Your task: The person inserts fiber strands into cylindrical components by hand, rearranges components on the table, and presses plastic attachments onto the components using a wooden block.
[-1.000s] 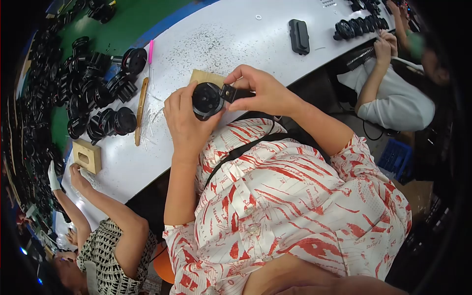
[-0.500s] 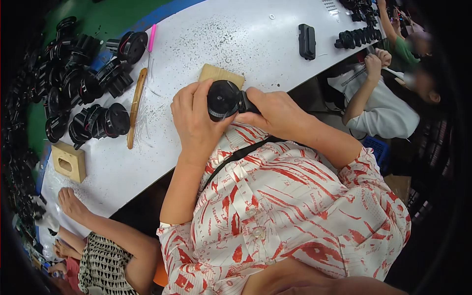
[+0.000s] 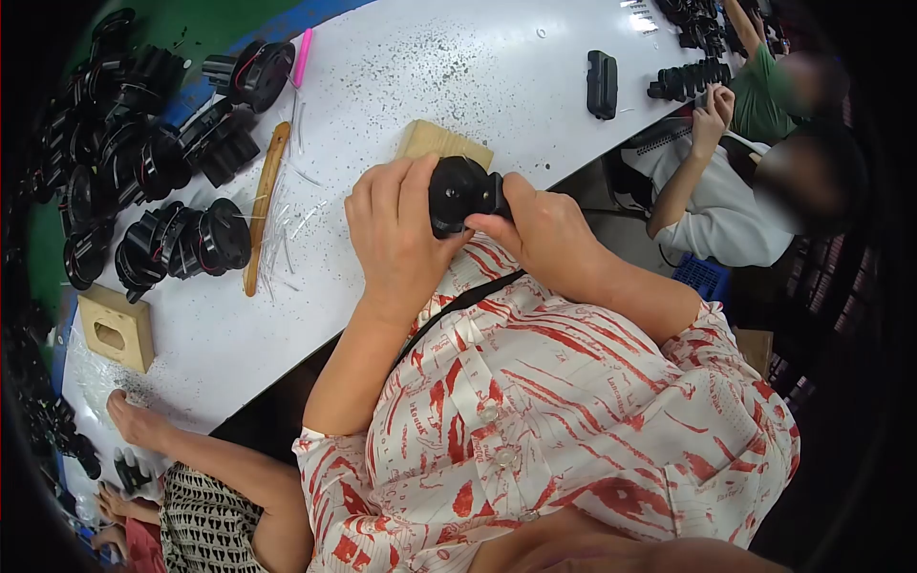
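Left hand: the left hand (image 3: 396, 215) is half curled and clamped on the left side of a round black plastic housing (image 3: 453, 196); fingers lie close together along its far left edge, thumb at its near edge.
Right hand: the right hand (image 3: 556, 224) is closed in a pinch, thumb and forefinger clamped on a small black block-shaped piece (image 3: 495, 198); the remaining fingers are folded and partly hidden.
Housing: between the two hands, a dark disc-like face turned up to the camera.
Black piece: at the housing's right rim, by the right thumb; whether the two are joined, cannot tell.
Pale wooden block: a flat pale wooden block (image 3: 447, 141) lies just beyond the left fingertips and the housing; contact with the housing cannot be told.
Wooden stick: a long brown wooden stick (image 3: 266, 205) lies left of the left hand, thin clear plastic strips (image 3: 275, 250) beside it.
Black assemblies: a heap of black round assemblies (image 3: 143, 158) stands farther left of the left hand.
Slotted block: a pale wooden block with an oval slot (image 3: 117, 328) sits well left of the left hand, near a co-worker's hand (image 3: 137, 420).
Case: an oblong black case (image 3: 601, 86) lies beyond the right hand, well apart.
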Available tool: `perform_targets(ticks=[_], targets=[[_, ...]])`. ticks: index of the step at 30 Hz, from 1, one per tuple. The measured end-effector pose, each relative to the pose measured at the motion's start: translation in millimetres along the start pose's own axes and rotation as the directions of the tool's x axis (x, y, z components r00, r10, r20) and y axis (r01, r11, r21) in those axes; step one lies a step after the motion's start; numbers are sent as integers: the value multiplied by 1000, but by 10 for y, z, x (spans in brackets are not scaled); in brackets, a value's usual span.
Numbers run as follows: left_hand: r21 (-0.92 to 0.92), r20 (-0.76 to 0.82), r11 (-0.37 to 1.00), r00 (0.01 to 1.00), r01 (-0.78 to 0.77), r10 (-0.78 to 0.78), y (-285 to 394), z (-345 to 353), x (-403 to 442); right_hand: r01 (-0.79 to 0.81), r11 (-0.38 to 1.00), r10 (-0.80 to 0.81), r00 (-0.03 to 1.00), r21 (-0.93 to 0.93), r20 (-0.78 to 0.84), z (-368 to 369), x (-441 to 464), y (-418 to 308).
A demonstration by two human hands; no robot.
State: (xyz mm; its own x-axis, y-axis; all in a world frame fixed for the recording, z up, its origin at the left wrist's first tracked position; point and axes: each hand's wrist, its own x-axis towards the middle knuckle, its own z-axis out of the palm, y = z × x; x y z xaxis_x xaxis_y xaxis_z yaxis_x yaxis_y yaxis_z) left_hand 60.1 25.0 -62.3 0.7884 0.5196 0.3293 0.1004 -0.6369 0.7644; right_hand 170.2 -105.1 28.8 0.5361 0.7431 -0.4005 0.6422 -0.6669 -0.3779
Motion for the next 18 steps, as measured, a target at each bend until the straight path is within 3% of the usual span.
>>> perform_targets(ticks=[4,8,11,12,15,18], targets=[[-9,10,1000,1000,-2,2,-18,-6,17,11,1000,-11,1000,7,-26,32,20,44],[-11,14,1000,1000,-13,13,-27,-10,33,120,993,-121,992,-20,-20,-32,189,152],[-13,5,1000,1000,-8,8,-33,-22,46,263,951,-242,960,-163,141,-197,354,192],[-12,10,1000,1000,-7,7,-31,-30,56,271,948,-249,958,-167,144,-236,425,191],[-5,15,1000,1000,-11,12,-29,-39,65,502,842,-459,859,-196,228,-309,609,174],[-37,-5,999,1000,-31,31,-49,-24,53,583,783,-530,808,-218,258,-367,700,206]])
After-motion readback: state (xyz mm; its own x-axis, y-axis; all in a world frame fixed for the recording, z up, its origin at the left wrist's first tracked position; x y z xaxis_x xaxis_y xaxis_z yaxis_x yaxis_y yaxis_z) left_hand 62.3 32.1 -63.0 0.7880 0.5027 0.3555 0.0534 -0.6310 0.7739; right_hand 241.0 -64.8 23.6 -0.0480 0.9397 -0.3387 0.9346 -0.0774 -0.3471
